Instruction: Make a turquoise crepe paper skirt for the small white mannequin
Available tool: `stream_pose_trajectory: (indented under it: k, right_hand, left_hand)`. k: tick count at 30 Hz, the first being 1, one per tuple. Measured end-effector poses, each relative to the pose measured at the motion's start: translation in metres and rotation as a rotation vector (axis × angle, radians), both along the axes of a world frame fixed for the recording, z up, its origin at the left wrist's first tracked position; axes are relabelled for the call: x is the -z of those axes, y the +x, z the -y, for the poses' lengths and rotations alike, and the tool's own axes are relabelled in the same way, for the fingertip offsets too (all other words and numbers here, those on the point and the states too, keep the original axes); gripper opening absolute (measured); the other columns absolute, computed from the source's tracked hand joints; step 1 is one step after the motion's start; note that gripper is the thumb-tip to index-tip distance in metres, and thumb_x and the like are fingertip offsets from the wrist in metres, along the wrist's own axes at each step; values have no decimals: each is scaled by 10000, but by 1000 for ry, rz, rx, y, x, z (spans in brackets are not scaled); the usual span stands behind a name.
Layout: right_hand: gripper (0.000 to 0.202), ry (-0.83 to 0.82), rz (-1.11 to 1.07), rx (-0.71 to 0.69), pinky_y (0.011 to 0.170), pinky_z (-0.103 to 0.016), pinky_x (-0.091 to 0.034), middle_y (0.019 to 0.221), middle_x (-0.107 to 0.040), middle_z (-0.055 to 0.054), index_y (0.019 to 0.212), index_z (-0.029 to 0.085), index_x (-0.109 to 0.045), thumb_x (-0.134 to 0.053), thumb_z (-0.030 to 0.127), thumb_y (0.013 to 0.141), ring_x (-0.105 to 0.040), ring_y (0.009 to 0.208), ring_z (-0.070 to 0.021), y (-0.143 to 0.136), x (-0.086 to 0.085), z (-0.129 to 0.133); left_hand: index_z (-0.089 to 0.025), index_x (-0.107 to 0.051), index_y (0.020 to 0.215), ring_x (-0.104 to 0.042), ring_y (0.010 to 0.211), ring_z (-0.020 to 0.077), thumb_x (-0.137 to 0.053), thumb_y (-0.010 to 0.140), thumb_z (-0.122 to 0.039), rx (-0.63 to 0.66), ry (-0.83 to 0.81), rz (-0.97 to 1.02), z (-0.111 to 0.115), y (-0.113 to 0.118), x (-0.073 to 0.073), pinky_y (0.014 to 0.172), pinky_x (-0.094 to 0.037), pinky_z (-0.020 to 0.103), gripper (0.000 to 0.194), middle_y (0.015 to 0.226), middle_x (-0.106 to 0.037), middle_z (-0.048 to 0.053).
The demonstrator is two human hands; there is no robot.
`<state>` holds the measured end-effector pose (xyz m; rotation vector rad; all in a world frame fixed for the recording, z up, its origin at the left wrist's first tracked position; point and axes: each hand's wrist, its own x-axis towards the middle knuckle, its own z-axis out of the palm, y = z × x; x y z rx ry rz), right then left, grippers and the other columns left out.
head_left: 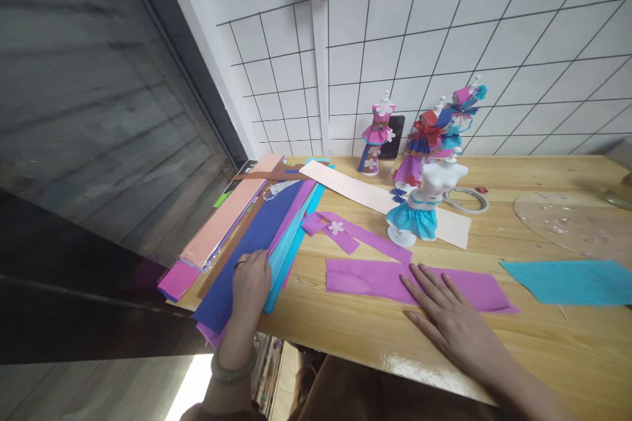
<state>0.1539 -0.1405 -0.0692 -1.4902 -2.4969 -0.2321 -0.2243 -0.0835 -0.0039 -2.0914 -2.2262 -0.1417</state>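
Note:
My left hand is curled over the edge of a stack of crepe paper at the left, its fingers closed at the dark blue sheet and the purple one beside it. Turquoise crepe paper shows along the stack's right side. My right hand lies flat, fingers stretched, on a purple crepe paper strip. Behind that strip are a folded, narrower purple strip and a pale flower cutout. A small white mannequin in a turquoise skirt stands just beyond.
Several dressed mannequins, one in pink, stand near the tiled wall by a dark phone. A pale paper strip runs behind. Rightward lie a tape roll, a turquoise sheet and a clear round plate.

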Motion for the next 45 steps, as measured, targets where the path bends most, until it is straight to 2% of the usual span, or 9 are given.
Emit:
stream_pose_trajectory:
  k: [8, 12, 16, 19, 23, 28, 34, 42, 45]
  right_hand:
    - [609, -15, -46, 3, 1088, -540, -231, 1478, -308, -91, 1428, 231, -307, -413, 496, 891, -250, 1367, -280, -1, -2, 0]
    - [620, -21, -37, 7, 1090, -539, -228, 1479, -303, -96, 1433, 222, -297, -420, 493, 889, -239, 1371, -280, -1, -3, 1]
    - [623, -23, -32, 7, 1090, -538, -226, 1485, -289, -96, 1436, 223, -287, -419, 491, 890, -236, 1372, -280, -1, -3, 1]
    - [623, -19, -27, 6, 1090, -539, -223, 1483, -292, -98, 1438, 224, -282, -419, 488, 891, -236, 1372, -278, -1, -3, 0]
    - [629, -25, -40, 3, 1086, -543, -231, 1477, -309, -94, 1441, 228, -275, -421, 491, 888, -242, 1370, -282, -1, -2, 0]
    - [616, -25, -37, 7, 1085, -539, -231, 1481, -299, -95, 1436, 231, -287, -418, 488, 891, -244, 1370, -279, -1, -2, 0]
    - [607, -55, -61, 31, 1083, -531, -242, 1486, -291, -88, 1441, 247, -270, -397, 488, 899, -242, 1371, -272, -3, -5, 1]
    - [589, -76, -59, 48, 1082, -529, -241, 1490, -277, -89, 1438, 251, -274, -390, 481, 908, -228, 1377, -263, -4, -11, 2]
    - [592, -79, -72, 46, 1084, -531, -236, 1491, -275, -91, 1438, 252, -272, -395, 481, 906, -232, 1375, -264, -4, -11, 2]
  left_hand:
    - [-143, -514, 1221, -647, 832, 238, -295, 894, -152, -124, 4, 29, -7, -12, -2, 711, -452, 323, 394, 917, -691, 125]
    - [-196, -538, 1143, -634, 886, 204, -303, 871, -100, -108, 20, 121, -9, -16, -4, 730, -448, 303, 372, 1076, -657, 76]
    - [-223, -617, 1049, -564, 1041, 210, -334, 847, -88, -13, -21, 64, -7, -11, 1, 830, -430, 303, 372, 1230, -582, 40]
    - [-187, -598, 1118, -529, 1068, 243, -349, 888, -218, -2, -9, -1, -6, -3, 2, 873, -414, 330, 340, 1173, -607, 73]
    - [-191, -578, 1156, -513, 1046, 275, -417, 869, -438, -32, -36, -32, -4, 7, -1, 851, -417, 359, 411, 1159, -599, 90]
    - [-182, -623, 1074, -527, 993, 266, -396, 886, -335, -10, -17, -64, -4, 6, 0, 831, -417, 360, 332, 1122, -618, 82]
    - [-174, -652, 980, -552, 942, 253, -337, 909, -300, 6, -4, -95, -7, 1, 0, 820, -415, 347, 347, 1085, -639, 75]
    - [-177, -633, 1041, -532, 967, 298, -400, 858, -524, -12, 8, -173, -8, 12, 0, 758, -433, 361, 456, 1101, -608, 106]
    - [-174, -630, 1049, -535, 955, 300, -401, 858, -514, -30, 2, -188, -7, 15, 0, 739, -435, 360, 452, 1097, -603, 111]
